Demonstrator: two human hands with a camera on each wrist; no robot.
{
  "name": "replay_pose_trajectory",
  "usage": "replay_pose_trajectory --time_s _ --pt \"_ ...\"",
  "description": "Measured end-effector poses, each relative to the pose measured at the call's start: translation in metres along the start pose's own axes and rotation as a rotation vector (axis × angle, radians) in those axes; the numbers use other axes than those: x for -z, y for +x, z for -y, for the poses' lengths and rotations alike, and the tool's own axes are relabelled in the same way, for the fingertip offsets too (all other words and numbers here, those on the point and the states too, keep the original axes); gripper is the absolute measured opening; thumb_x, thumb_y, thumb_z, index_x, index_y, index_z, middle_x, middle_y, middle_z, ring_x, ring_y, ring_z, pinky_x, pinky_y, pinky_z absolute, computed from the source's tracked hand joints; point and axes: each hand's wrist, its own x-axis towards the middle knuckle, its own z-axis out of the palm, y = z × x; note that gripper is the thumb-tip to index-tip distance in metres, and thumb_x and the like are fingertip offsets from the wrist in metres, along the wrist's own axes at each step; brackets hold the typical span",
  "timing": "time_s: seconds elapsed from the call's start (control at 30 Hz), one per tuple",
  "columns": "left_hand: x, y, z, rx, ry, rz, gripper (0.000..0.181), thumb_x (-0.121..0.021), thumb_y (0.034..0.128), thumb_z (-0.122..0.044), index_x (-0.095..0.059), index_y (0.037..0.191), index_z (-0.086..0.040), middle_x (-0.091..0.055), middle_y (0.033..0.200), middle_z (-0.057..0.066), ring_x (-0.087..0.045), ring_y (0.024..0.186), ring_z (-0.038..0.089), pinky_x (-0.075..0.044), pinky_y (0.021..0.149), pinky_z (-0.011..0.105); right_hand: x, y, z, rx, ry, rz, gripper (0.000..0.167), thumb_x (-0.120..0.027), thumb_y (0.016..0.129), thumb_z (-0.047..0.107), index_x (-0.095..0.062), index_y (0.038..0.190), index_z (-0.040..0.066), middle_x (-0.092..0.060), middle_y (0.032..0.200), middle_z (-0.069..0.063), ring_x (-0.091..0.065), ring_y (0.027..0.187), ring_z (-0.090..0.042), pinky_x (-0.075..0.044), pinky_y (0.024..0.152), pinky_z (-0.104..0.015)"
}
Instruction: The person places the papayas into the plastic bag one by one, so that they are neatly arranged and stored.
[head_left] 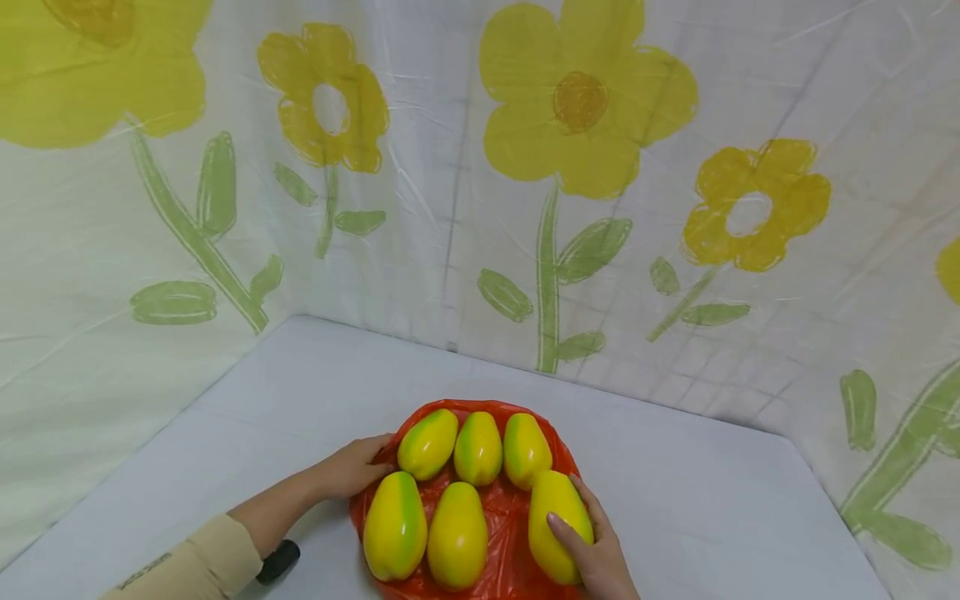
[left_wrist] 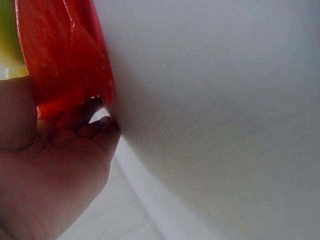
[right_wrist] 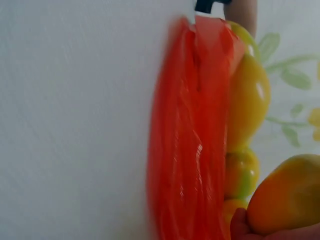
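A red plastic bag (head_left: 512, 525) lies spread in a round shape at the table's near side, with several yellow papayas with green streaks, such as the front left papaya (head_left: 395, 527), on it in two rows. My right hand (head_left: 603, 554) grips the front right papaya (head_left: 553, 508), thumb on top and fingers round its far side. In the right wrist view that papaya (right_wrist: 290, 192) stands above the bag's side. At the bag's left edge is my left hand (head_left: 352, 468). The left wrist view shows its thumb and curled fingers pinching the red plastic (left_wrist: 70, 60).
The table (head_left: 720, 500) is covered in white. Hanging sheets with printed yellow flowers (head_left: 588, 100) close off its back and sides. A black object (head_left: 279, 562) lies beside the left forearm.
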Motion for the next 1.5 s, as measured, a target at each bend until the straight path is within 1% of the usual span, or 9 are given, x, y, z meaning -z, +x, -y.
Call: replay_pose_trajectory --time_s 0.13,0.3,0.4,0.57,0.77,1.0,1.13,1.33,1.5 --pt "0.001 0.0 -0.001 -0.001 -0.005 0.007 0.044 -0.054 0.0928 -0.021 -0.047 0.134 -0.007 -0.058 0.126 0.01 -0.054 0.108 0.023 -0.043 0.098 0.053 -0.008 -0.001 -0.004 -0.013 -0.034 0.042 0.084 -0.062 0.085 0.047 -0.016 0.149 0.021 -0.033 0.133 -0.023 -0.048 0.098 -0.025 -0.054 0.078 -0.035" --pt "0.0 0.0 0.0 -0.005 -0.005 0.006 0.045 -0.054 0.0928 -0.022 -0.047 0.134 -0.007 -0.058 0.127 0.01 -0.054 0.109 0.023 -0.043 0.099 0.053 -0.017 -0.004 -0.009 -0.047 -0.077 0.098 0.093 -0.066 0.079 0.053 -0.015 0.149 0.022 -0.039 0.128 -0.022 -0.051 0.097 -0.025 -0.055 0.081 -0.04" --pt "0.0 0.0 0.001 -0.008 -0.003 0.006 0.045 -0.054 0.093 -0.022 -0.047 0.134 -0.006 -0.058 0.126 0.01 -0.054 0.107 0.022 -0.044 0.098 0.052 -0.019 -0.004 -0.011 -0.05 -0.08 0.114 0.094 -0.066 0.078 0.053 -0.015 0.149 0.021 -0.039 0.128 -0.022 -0.051 0.097 -0.025 -0.055 0.081 -0.04" --pt "0.0 0.0 0.0 0.002 -0.006 0.006 0.045 -0.055 0.0928 -0.022 -0.047 0.134 -0.006 -0.058 0.126 0.01 -0.054 0.108 0.022 -0.044 0.098 0.052 -0.021 -0.004 -0.012 -0.06 -0.062 0.118 0.096 -0.067 0.077 0.055 -0.014 0.15 0.021 -0.039 0.129 -0.02 -0.051 0.097 -0.025 -0.055 0.08 -0.038" --pt "0.0 0.0 0.001 -0.004 -0.016 0.014 0.046 -0.055 0.0927 -0.024 -0.046 0.135 -0.007 -0.057 0.127 0.01 -0.054 0.107 0.022 -0.045 0.097 0.052 -0.023 -0.004 -0.014 -0.068 -0.041 0.141 0.101 -0.068 0.074 0.055 -0.011 0.15 0.021 -0.038 0.132 -0.019 -0.051 0.099 -0.024 -0.055 0.082 -0.04" --pt "0.001 0.0 0.002 -0.012 -0.027 0.022 0.046 -0.055 0.0926 -0.025 -0.046 0.135 -0.009 -0.058 0.125 0.008 -0.054 0.104 0.02 -0.046 0.096 0.051 -0.025 -0.001 -0.02 -0.048 -0.112 0.135 0.099 -0.07 0.074 0.053 -0.015 0.15 0.022 -0.037 0.135 -0.02 -0.049 0.099 -0.025 -0.054 0.081 -0.039" --pt "0.001 0.0 0.001 -0.01 -0.03 0.023 0.047 -0.055 0.0925 -0.025 -0.046 0.136 -0.009 -0.058 0.126 0.009 -0.054 0.105 0.02 -0.046 0.097 0.051 -0.026 -0.001 -0.021 -0.055 -0.108 0.127 0.1 -0.071 0.074 0.053 -0.014 0.15 0.021 -0.036 0.136 -0.02 -0.048 0.1 -0.026 -0.054 0.081 -0.039" --pt "0.001 0.0 0.001 -0.004 -0.022 0.018 0.046 -0.055 0.0925 -0.024 -0.046 0.135 -0.009 -0.058 0.126 0.009 -0.054 0.107 0.021 -0.045 0.097 0.052 -0.028 0.0 -0.021 -0.049 -0.106 0.131 0.1 -0.07 0.075 0.052 -0.013 0.149 0.017 -0.036 0.134 -0.02 -0.048 0.1 -0.026 -0.053 0.08 -0.038" --pt "0.0 0.001 0.002 0.004 -0.019 0.016 0.046 -0.056 0.0923 -0.026 -0.047 0.135 -0.009 -0.058 0.125 0.008 -0.054 0.106 0.021 -0.045 0.097 0.051 -0.029 -0.001 -0.02 -0.006 -0.154 0.132 0.099 -0.069 0.076 0.053 -0.016 0.148 0.01 -0.033 0.139 -0.024 -0.049 0.103 -0.024 -0.052 0.085 -0.043"
